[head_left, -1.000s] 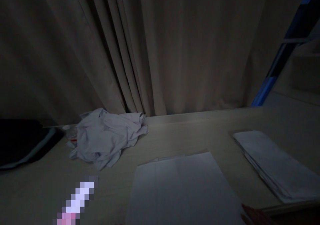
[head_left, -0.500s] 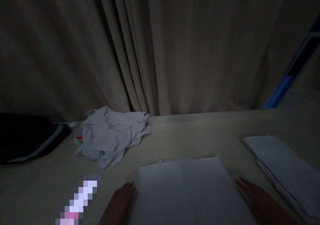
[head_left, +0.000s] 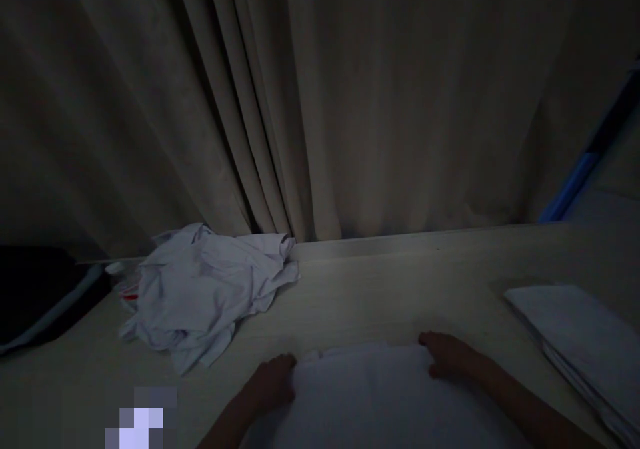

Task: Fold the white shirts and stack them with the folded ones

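Note:
A folded white cloth (head_left: 370, 402) lies flat at the bottom centre, its near end cut off by the view's lower edge. My left hand (head_left: 274, 384) is at its far left corner, fingers and thumb curled onto the edge. At the far right corner, my right hand (head_left: 449, 356) pinches the cloth between thumb and fingers. Both forearms reach in from below. The dim light hides the finer detail of the fingers.
A crumpled white garment (head_left: 200, 292) lies at the left, beside a clear plastic item with a red mark (head_left: 127, 290). A black item with a grey stripe (head_left: 40, 302) is far left. Another folded white cloth (head_left: 585, 349) lies right. Curtains (head_left: 380, 102) hang behind; a blue pole (head_left: 575, 182) leans right.
Both hands have moved from the cloth's sides, where they lay flat, forward to its far corners and closed there. The view has shifted slightly.

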The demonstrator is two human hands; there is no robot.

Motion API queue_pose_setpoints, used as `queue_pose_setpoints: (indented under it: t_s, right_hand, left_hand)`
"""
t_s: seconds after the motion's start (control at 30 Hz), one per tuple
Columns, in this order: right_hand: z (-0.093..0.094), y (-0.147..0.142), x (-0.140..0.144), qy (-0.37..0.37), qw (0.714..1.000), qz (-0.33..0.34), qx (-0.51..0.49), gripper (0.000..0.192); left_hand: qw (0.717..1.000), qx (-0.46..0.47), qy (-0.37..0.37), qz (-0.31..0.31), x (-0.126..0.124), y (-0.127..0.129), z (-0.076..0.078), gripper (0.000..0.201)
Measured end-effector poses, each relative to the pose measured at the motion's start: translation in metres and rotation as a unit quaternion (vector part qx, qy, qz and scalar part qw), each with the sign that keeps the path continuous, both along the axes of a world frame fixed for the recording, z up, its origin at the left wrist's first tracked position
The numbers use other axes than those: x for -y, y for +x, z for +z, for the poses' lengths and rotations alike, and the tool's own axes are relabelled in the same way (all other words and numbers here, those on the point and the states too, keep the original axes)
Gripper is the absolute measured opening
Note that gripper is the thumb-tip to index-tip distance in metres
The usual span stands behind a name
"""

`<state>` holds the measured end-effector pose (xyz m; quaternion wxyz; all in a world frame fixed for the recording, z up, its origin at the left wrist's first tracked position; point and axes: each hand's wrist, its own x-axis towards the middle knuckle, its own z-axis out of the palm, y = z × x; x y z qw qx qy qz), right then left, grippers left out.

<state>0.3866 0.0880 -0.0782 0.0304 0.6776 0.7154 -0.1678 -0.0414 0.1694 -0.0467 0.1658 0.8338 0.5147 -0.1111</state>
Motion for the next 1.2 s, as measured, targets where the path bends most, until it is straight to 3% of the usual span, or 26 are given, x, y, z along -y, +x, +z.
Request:
queue_pose_setpoints:
  t_s: [0.13,0.27,0.47,0.77,0.9,1.07,1.2]
  right_hand:
    - [0.008,0.005,-0.008,-0.066,0.998,-0.014,-0.01,0.062]
    - [0.019,0.005,-0.016,-0.115,0.993,0.014,-0.033,0.054]
    - [0.027,0.001,-0.025,-0.143,0.988,0.015,-0.06,0.049]
    - [0.026,0.003,-0.03,-0.203,0.975,0.009,-0.092,0.027]
    - [0.033,0.001,-0.028,-0.201,0.974,-0.001,-0.107,0.033]
    - [0.036,-0.002,-0.026,-0.215,0.969,-0.027,-0.12,0.053]
    - [0.036,-0.002,-0.026,-0.221,0.966,-0.039,-0.126,0.053]
  left_hand:
    - [0.997,-0.006,-0.074,0.008,-0.013,-0.002,-0.002,0.056]
    - [0.99,0.001,-0.138,-0.013,-0.025,0.004,0.003,0.048]
    - [0.972,0.019,-0.234,0.008,-0.03,0.018,0.011,0.046]
    - [0.961,0.036,-0.269,0.047,-0.024,0.02,0.026,0.043]
    - [0.95,0.078,-0.296,0.056,-0.021,0.016,0.031,0.042]
    - [0.953,0.074,-0.287,0.07,-0.02,0.013,0.026,0.043]
    - [0.949,0.08,-0.294,0.076,-0.022,0.014,0.024,0.038]
